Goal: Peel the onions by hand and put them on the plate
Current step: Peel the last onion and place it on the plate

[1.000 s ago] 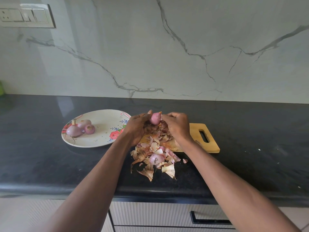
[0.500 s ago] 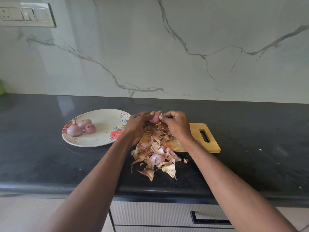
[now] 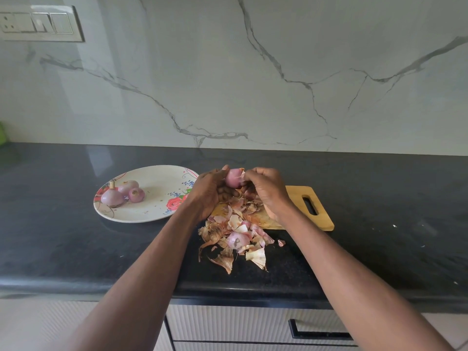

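One pink onion [image 3: 233, 179], smooth and glossy, held above the wooden cutting board [image 3: 298, 198]: left hand [image 3: 210, 192] curled round it, right hand [image 3: 264, 190] pinching a flake of skin at its top. Three peeled onions [image 3: 122, 193] clustered on the left of the round floral plate [image 3: 157, 211]. Papery brown and pink skins [image 3: 235, 234] heaped (one more bulb among them) near the dark speckled desk's [image 3: 63, 236] front edge.

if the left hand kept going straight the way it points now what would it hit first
The left hand points right, toward the onion it already holds; just past that comes the right hand. Depth between them is hard to judge.
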The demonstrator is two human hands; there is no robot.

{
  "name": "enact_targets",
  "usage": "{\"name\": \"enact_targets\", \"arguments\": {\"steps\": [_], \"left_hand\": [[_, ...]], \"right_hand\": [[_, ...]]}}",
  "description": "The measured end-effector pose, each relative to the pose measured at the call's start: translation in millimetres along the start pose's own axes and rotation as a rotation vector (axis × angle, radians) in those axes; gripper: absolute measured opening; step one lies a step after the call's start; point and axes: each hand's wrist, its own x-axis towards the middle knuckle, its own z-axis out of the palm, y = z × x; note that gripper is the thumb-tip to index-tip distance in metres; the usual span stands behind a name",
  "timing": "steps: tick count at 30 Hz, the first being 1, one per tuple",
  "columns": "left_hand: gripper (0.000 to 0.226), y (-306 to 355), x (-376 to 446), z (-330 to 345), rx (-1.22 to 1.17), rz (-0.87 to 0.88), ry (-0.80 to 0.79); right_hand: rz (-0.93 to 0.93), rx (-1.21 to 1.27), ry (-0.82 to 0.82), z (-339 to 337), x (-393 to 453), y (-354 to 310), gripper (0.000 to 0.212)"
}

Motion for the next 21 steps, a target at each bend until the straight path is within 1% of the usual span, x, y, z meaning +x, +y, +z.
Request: {"name": "enact_targets", "arguments": {"steps": [3,5,10,13,16,18,20,21], "left_hand": [[0.037,0,1,0,0.013,-0.038,0.001],[0.042,0,1,0,0.023,-0.06,0.003],[0.053,0,1,-1,0.029,-0.069,-0.019],[0.053,1,0,2,-0.037,-0.043,-0.075],[0.034,0,-1,0,-0.043,0.018,-0.125],[0.028,-2,0,-1,-0.019,0.06,-0.112],[0.03,-3,0,-1,-0.012,0.085,-0.077],[0.031,-3,0,-1,-0.012,0.087,-0.064]], "right_hand": [[0.063,0.104,-0.037,0,-2,-3,0.014],[0.078,0.172,-0.067,0,-4,-6,0.011],[0.137,0.316,-0.109,0,-7,-11,0.013],[0.143,0.248,-0.03,-2,-4,-7,0.012],[0.117,0.162,0.034,-4,0,-4,0.013],[0.079,0.084,0.029,-4,1,-3,0.018],[0.053,0.02,-0.005,-2,0,-1,0.026],[0.041,0.01,-0.019,-1,0,0,0.025]]}}
